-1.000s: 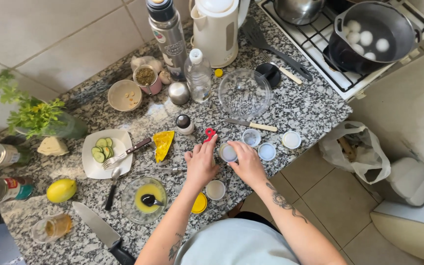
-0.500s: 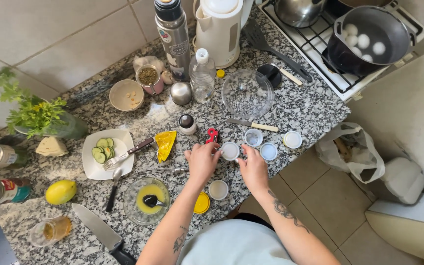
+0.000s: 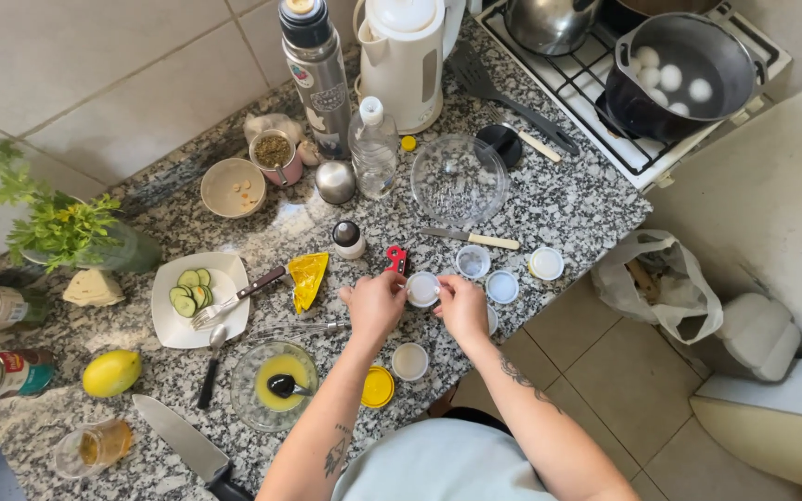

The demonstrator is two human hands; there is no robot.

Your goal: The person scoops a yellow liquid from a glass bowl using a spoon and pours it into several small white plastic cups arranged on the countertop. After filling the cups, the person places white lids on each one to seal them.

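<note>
Left hand and right hand, now drawn together near the counter's front edge — both pinching one small white cup.

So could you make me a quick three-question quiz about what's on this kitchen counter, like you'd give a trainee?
1. True or false: both the left hand and the right hand touch the small white cup.
2. What lies on the white plate? A) cucumber slices and a fork B) a whole lemon C) boiled eggs
3. What is in the black pot on the stove?

Key
1. True: the cup sits on the granite counter between the fingers of both hands.
2. A: the cucumber slices and fork are on it; the lemon lies on the counter.
3. White eggs.
</note>
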